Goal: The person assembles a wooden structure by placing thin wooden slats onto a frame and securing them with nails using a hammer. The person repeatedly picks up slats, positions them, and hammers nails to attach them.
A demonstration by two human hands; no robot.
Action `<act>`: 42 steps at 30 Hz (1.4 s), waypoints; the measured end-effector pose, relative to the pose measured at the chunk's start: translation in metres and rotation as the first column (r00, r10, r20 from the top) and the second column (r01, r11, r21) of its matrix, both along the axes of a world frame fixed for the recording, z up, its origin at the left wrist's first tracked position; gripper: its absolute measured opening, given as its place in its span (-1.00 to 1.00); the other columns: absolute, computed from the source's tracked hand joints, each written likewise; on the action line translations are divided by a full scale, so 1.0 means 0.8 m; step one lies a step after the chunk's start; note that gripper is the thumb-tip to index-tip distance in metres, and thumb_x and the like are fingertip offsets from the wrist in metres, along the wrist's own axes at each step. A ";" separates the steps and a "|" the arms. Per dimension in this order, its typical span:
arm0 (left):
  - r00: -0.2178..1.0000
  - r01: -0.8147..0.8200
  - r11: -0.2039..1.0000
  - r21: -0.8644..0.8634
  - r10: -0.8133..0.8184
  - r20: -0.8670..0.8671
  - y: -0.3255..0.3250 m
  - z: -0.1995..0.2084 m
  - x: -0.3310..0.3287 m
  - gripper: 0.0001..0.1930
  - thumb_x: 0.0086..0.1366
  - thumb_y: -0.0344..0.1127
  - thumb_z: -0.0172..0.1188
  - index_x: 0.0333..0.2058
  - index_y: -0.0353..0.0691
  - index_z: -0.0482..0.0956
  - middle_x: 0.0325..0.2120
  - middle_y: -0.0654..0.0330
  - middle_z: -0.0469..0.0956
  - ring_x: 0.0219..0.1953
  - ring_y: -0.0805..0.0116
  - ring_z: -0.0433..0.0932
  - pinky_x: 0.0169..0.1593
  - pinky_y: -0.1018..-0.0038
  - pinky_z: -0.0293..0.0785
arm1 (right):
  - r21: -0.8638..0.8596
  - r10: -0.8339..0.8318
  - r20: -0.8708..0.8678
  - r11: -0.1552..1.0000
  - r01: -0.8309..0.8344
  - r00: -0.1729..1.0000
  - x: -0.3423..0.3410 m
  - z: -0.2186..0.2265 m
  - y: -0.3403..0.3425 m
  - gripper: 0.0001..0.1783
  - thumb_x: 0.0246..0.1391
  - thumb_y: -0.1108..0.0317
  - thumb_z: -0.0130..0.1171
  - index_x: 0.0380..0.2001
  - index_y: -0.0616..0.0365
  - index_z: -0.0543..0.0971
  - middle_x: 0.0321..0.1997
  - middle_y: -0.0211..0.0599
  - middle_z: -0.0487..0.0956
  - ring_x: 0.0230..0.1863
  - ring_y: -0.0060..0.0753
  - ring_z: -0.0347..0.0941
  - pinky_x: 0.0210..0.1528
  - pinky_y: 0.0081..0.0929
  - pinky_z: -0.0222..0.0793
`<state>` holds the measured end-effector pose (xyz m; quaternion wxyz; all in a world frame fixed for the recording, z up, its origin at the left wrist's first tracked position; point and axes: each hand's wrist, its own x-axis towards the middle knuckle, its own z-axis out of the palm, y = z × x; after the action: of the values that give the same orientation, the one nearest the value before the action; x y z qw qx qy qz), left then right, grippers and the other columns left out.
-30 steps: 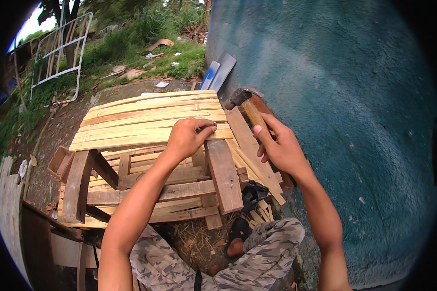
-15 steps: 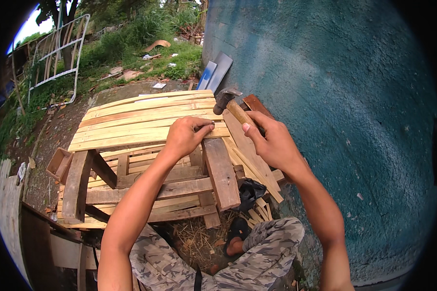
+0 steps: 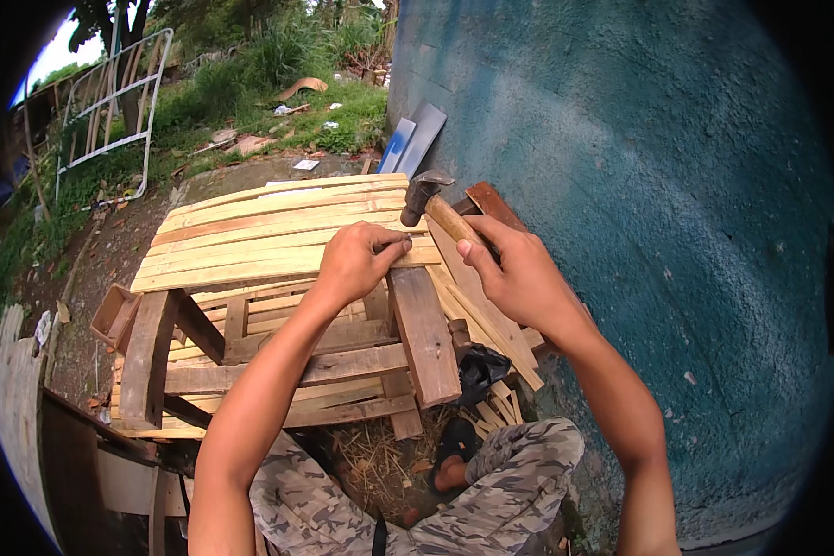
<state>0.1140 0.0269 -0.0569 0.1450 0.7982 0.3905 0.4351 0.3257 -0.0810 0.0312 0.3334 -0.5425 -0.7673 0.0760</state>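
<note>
My right hand (image 3: 519, 269) grips the wooden handle of a claw hammer (image 3: 449, 219). Its dark metal head hangs just above and right of my left fingertips, apart from the wood. My left hand (image 3: 357, 262) is closed in a pinch at the right end of the pale slats (image 3: 241, 255). Between thumb and forefinger is a tiny dark thing that looks like a nail (image 3: 408, 238), mostly hidden by the fingers. The slats lie side by side across a brown wooden frame (image 3: 422, 334), whose thick posts and crossbars face me.
A rough teal wall (image 3: 676, 232) rises close on the right. Loose pale strips (image 3: 491, 338) and a black plastic bag (image 3: 482, 371) lie beside the frame. A small brown box (image 3: 114, 315) sits at its left. Two blue-grey panels (image 3: 419, 137) lean on the wall.
The hammer head has dropped slightly and moved a little left, toward my left fingertips. My left hand keeps its pinch at the slat end.
</note>
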 end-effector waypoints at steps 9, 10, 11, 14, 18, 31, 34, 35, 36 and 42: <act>0.998 -0.038 0.999 -0.018 0.037 -0.048 0.000 0.000 -0.002 -0.77 0.25 -0.13 0.34 -0.28 -0.13 0.81 -0.35 0.00 0.72 -0.23 0.01 0.65 -0.09 0.20 0.54 | -0.059 0.004 0.109 0.998 0.002 0.994 0.000 -0.002 0.006 -0.64 0.39 0.23 0.09 0.07 0.28 0.56 -0.32 0.03 0.65 -0.32 -0.06 0.59 -0.17 -0.22 0.45; 0.999 -0.033 0.999 -0.019 0.033 -0.036 0.000 0.000 -0.002 -0.77 0.25 -0.13 0.34 -0.27 -0.12 0.81 -0.35 0.00 0.71 -0.23 0.01 0.65 -0.09 0.19 0.54 | -0.041 0.005 0.072 0.999 -0.002 0.997 0.001 -0.003 0.006 -0.64 0.39 0.23 0.09 0.07 0.28 0.56 -0.33 0.03 0.64 -0.32 -0.04 0.59 -0.17 -0.21 0.45; 1.000 -0.027 1.000 -0.014 0.026 -0.017 0.001 -0.001 -0.001 -0.77 0.25 -0.12 0.35 -0.27 -0.12 0.81 -0.36 0.00 0.71 -0.23 0.01 0.65 -0.09 0.19 0.54 | -0.016 0.000 0.036 1.000 0.001 0.999 0.001 -0.004 0.006 -0.64 0.39 0.24 0.09 0.07 0.28 0.56 -0.34 0.03 0.63 -0.32 -0.03 0.58 -0.18 -0.21 0.44; 1.000 -0.024 1.000 -0.005 0.024 -0.003 0.003 -0.003 -0.001 -0.76 0.25 -0.11 0.34 -0.26 -0.10 0.81 -0.37 -0.01 0.71 -0.23 0.01 0.65 -0.09 0.17 0.54 | -0.005 -0.028 -0.044 1.000 0.028 0.999 0.003 -0.006 0.007 -0.64 0.37 0.24 0.10 0.06 0.28 0.57 -0.33 0.06 0.64 -0.29 -0.01 0.58 -0.16 -0.21 0.44; 0.999 -0.039 0.999 -0.008 0.039 -0.026 0.005 -0.005 -0.001 -0.75 0.25 -0.09 0.34 -0.24 -0.08 0.82 -0.37 -0.02 0.70 -0.24 0.00 0.65 -0.10 0.17 0.54 | -0.012 -0.012 0.050 1.000 0.012 0.999 0.004 -0.003 0.011 -0.67 0.36 0.28 0.09 0.02 0.31 0.57 -0.35 0.16 0.62 -0.29 0.12 0.58 -0.19 -0.09 0.43; 0.997 -0.048 0.999 -0.026 0.046 -0.065 0.002 0.000 -0.003 -0.72 0.27 -0.13 0.35 -0.20 -0.21 0.78 -0.29 -0.03 0.72 -0.20 0.05 0.68 -0.04 0.25 0.55 | 0.031 -0.030 0.041 0.999 0.028 0.999 0.010 -0.009 0.017 -0.62 0.38 0.22 0.09 0.10 0.27 0.55 -0.33 0.01 0.65 -0.34 -0.09 0.58 -0.18 -0.25 0.46; 0.996 -0.054 0.998 -0.028 0.052 -0.070 0.000 0.002 -0.002 -0.70 0.27 -0.13 0.34 -0.19 -0.22 0.78 -0.28 -0.05 0.73 -0.19 0.04 0.70 -0.04 0.26 0.56 | -0.006 -0.051 0.021 0.999 0.051 0.998 0.009 -0.008 0.014 -0.62 0.38 0.22 0.09 0.10 0.27 0.56 -0.33 -0.01 0.65 -0.34 -0.13 0.58 -0.18 -0.27 0.46; 0.997 -0.053 0.998 -0.045 0.050 -0.066 0.000 0.003 -0.002 -0.70 0.27 -0.12 0.34 -0.18 -0.22 0.78 -0.28 -0.05 0.73 -0.19 0.04 0.70 -0.04 0.26 0.56 | -0.064 -0.053 0.078 0.996 0.058 0.996 0.008 -0.007 0.014 -0.61 0.39 0.22 0.08 0.10 0.27 0.56 -0.34 -0.03 0.65 -0.35 -0.18 0.57 -0.19 -0.28 0.46; 0.997 -0.052 0.997 -0.065 0.048 -0.064 -0.001 0.003 -0.002 -0.69 0.27 -0.12 0.34 -0.18 -0.23 0.78 -0.28 -0.06 0.73 -0.19 0.03 0.70 -0.05 0.26 0.56 | -0.115 -0.065 0.133 0.990 0.080 0.989 0.008 -0.006 0.014 -0.61 0.39 0.22 0.08 0.11 0.27 0.55 -0.34 -0.05 0.65 -0.36 -0.22 0.57 -0.20 -0.29 0.47; 0.997 -0.060 0.997 -0.048 0.058 -0.044 0.000 0.002 -0.001 -0.73 0.27 -0.03 0.32 -0.22 -0.05 0.81 -0.33 0.03 0.73 -0.25 -0.01 0.70 -0.10 0.21 0.59 | 0.175 -0.022 -0.168 0.983 0.052 0.986 0.001 -0.002 0.013 -0.65 0.35 0.27 0.11 0.03 0.32 0.58 -0.35 0.19 0.63 -0.28 0.26 0.58 -0.15 -0.05 0.44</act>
<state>0.1130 0.0265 -0.0556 0.1433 0.7918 0.4273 0.4123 0.3261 -0.0703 0.0293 0.4447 -0.5163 -0.7305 0.0453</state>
